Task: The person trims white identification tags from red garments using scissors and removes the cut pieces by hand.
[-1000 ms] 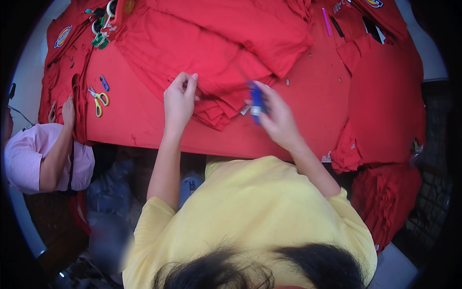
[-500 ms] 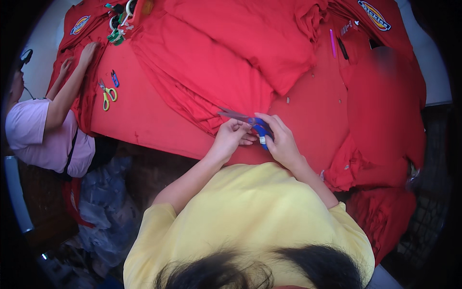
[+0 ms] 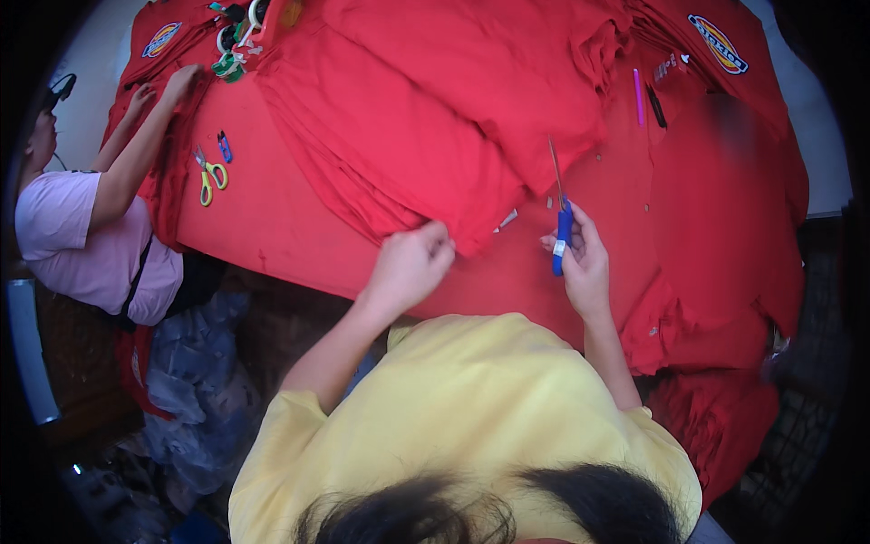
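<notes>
My right hand [image 3: 589, 267] grips blue-handled scissors [image 3: 564, 236], whose blades point away from me. They are apart from the cloth pile, over the table to its right. My left hand [image 3: 412, 265] is closed at the near edge of a heap of red garments [image 3: 435, 118], with its fingertips pinching the cloth; the exact grip is partly hidden by the hand. A small white tag [image 3: 506, 220] shows by the garment's near right corner, between my two hands.
On the red-covered table [image 3: 263, 218] lie yellow-handled scissors [image 3: 213, 181], blue thread snips [image 3: 225, 147], a pink pen [image 3: 638, 95] and a black pen [image 3: 655, 107]. Tape rolls [image 3: 228, 65] sit at the far left. Another person [image 3: 100, 218] handles red cloth there. More garments [image 3: 725, 227] lie right.
My hands have moved apart: the right carries the scissors rightward, their blades swung from leftward to away from me. The left has shifted left and down onto the garment edge. A white tag now shows.
</notes>
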`<state>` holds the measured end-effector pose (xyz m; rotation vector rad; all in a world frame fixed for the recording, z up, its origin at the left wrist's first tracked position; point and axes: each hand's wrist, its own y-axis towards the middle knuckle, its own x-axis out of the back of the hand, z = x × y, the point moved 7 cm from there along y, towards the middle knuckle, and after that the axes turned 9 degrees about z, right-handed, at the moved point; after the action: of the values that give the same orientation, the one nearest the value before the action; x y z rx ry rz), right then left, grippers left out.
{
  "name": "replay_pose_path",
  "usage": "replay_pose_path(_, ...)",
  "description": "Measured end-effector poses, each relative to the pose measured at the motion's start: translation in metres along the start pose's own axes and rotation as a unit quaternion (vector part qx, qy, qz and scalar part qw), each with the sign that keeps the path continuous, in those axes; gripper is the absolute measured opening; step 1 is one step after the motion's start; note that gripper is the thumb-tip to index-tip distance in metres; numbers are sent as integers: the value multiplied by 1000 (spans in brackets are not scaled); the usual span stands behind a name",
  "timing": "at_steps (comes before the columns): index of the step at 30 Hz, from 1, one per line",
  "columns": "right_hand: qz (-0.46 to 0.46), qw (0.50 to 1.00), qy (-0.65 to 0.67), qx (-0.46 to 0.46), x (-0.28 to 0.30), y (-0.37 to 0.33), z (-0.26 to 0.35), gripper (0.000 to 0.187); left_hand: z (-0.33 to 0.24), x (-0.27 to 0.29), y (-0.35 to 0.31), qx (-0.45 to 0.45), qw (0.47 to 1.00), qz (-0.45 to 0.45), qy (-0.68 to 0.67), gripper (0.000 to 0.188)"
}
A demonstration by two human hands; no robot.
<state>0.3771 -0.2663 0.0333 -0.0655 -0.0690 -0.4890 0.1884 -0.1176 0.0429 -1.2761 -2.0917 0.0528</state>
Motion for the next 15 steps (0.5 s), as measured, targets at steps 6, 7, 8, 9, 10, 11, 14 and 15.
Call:
replay_pose_path(6, 47, 994, 96, 12, -24, -2, 14, 52, 6, 44, 35, -72, 916, -45, -393, 15)
replay_pose_path(7, 60, 993, 101, 4, -27, -5, 13, 52, 11, 41, 38, -72, 886, -42, -456, 13)
replay_pose_path(8, 73, 992, 105, -4, -31, -7, 14, 52, 14, 39, 41, -71, 852, -38, -517, 10)
replay_pose_path(9, 87, 990, 111, -14, -35, -10, 13, 53, 16, 37, 44, -70, 836, -36, -543, 6)
replay_pose_path(10, 95, 988, 116, -24, -39, -13, 13, 54, 17, 37, 47, -69, 819, -35, -568, 3)
replay_pose_path(11, 103, 990, 88, -33, -41, -15, 10, 53, 18, 37, 50, -68, 802, -34, -593, 6)
replay_pose_path(14, 134, 990, -25, -43, -47, -19, -5, 52, 11, 24, 56, -9, 738, 9, -675, 17)
replay_pose_path(15, 135, 988, -17, -69, -48, -21, -8, 53, 9, 19, 56, -21, 737, 10, -675, 18)
